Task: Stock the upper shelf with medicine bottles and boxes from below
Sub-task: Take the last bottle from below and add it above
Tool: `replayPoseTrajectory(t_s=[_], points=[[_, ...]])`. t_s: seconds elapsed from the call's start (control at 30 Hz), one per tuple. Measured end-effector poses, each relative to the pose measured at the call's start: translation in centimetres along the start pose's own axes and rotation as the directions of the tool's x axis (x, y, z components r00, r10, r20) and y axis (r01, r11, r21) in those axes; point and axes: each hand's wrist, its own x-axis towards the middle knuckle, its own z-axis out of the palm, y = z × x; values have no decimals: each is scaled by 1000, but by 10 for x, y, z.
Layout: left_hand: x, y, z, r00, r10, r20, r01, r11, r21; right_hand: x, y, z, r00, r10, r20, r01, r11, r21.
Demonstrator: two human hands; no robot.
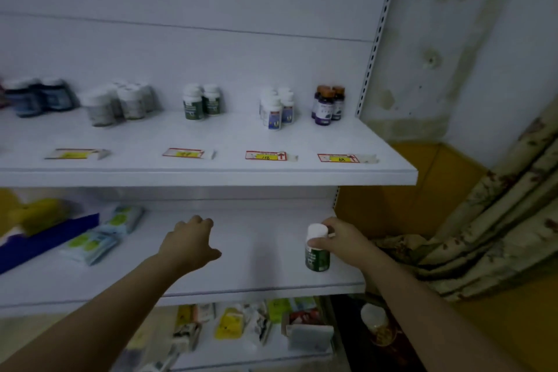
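My right hand [341,240] grips a green bottle with a white cap [317,249] near the right end of the middle shelf [241,278]; its base is at or just above the shelf. My left hand [190,243] reaches over the shelf's middle, fingers loosely curled, holding nothing. The upper shelf [211,174] carries groups of bottles along its back: two green-label ones [202,103], white ones with blue labels [276,110], purple ones with orange caps [328,104], grey ones [120,104] and dark blue ones [39,98].
Price tags [265,156] lie along the upper shelf's front. Flat packets [93,246] and a blue box [45,243] sit at the middle shelf's left. The bottom shelf holds boxes and packets [241,326]. A patterned curtain [489,217] hangs at right, beside a stained wall.
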Motion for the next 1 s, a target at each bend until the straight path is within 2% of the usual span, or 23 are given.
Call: replayPoseTrajectory(t_s=[0.13, 0.23, 0.43, 0.5, 0.63, 0.77, 1.0], points=[[-52, -12, -22, 997, -41, -62, 40, 999, -13, -44, -40, -6, 993, -113, -17, 114, 970, 213], [-84, -18, -39, 995, -45, -89, 43, 999, -20, -67, -77, -11, 988, -153, 11, 135, 902, 411], [-124, -40, -80, 988, -36, -150, 33, 999, -20, -103, -157, -18, 967, -252, 48, 118, 603, 789], [-130, -48, -95, 985, -38, -169, 34, 999, -23, -115, -179, -18, 964, -265, 31, 126, 554, 823], [-136, -63, -117, 980, -42, -195, 37, 999, -28, -127, -212, -17, 954, -299, 13, 165, 562, 811], [-133, -74, -129, 975, -30, -222, 25, 999, -26, -126, -232, -16, 928, -369, -44, 240, 503, 830], [-114, -95, -145, 968, -5, -250, -3, 999, -32, -109, -255, -8, 918, -391, -63, 279, 527, 802]])
